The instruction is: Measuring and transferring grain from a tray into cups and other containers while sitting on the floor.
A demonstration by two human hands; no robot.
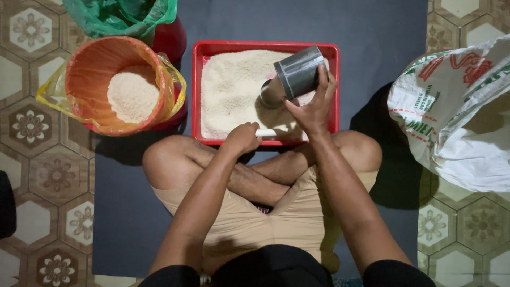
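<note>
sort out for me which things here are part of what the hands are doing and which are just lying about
In use:
right hand holding the metal can
left hand holding a white stick
red tray of rice

Lying about:
orange bucket with rice
green bag
white sack

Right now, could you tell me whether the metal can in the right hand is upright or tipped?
Tipped. The metal can lies slanted in the right hand, its mouth angled down-left towards the rice in the red tray. Its contents cannot be seen.
</note>
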